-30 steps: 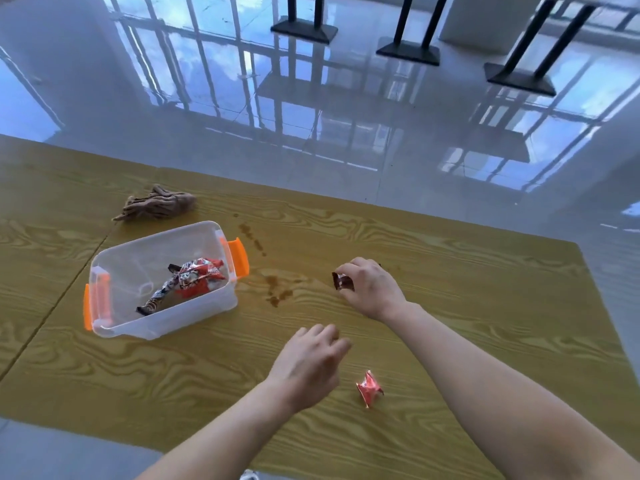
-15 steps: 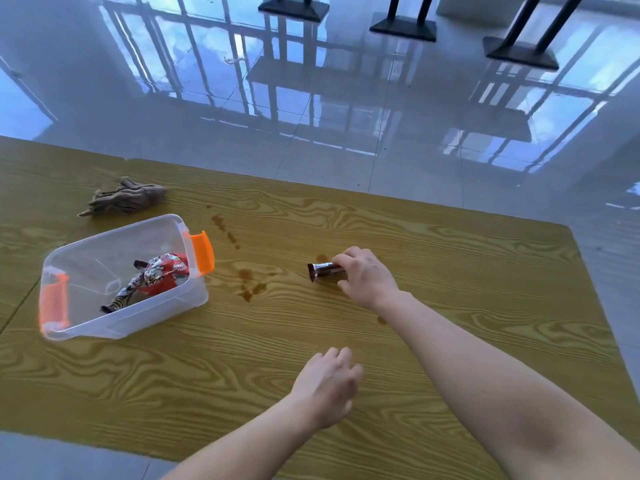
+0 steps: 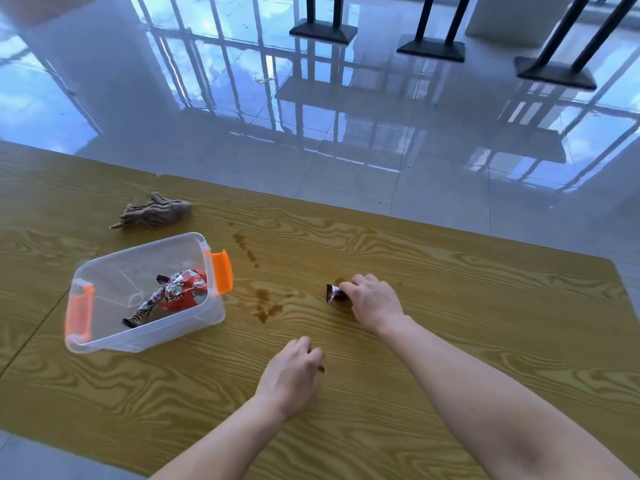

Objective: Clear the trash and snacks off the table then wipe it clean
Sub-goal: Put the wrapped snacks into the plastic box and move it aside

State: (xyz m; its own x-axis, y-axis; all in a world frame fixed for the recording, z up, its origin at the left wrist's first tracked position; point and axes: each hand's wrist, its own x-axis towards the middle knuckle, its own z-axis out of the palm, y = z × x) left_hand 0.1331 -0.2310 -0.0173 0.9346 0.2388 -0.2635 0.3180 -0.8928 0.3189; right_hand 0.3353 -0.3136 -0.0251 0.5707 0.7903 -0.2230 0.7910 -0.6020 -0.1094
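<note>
Two hands work over the wood-grain counter (image 3: 450,306). The right hand (image 3: 375,303) has its fingers pinched on a small dark foil candy wrapper (image 3: 334,293), whose crimped end points left toward the clear plastic bin (image 3: 114,306) with orange latches. Crumpled red wrappers (image 3: 180,292) lie inside that bin. The left hand (image 3: 291,375) is curled closed nearer the body, a dark sliver showing at its fingertips. Brown stains (image 3: 265,303) spot the counter between bin and candy; a bunched brown cloth (image 3: 154,213) lies beyond.

Bright daylight glares as window reflections off the glossy floor (image 3: 381,126); sharp focus, wide-angle bending at edges.
</note>
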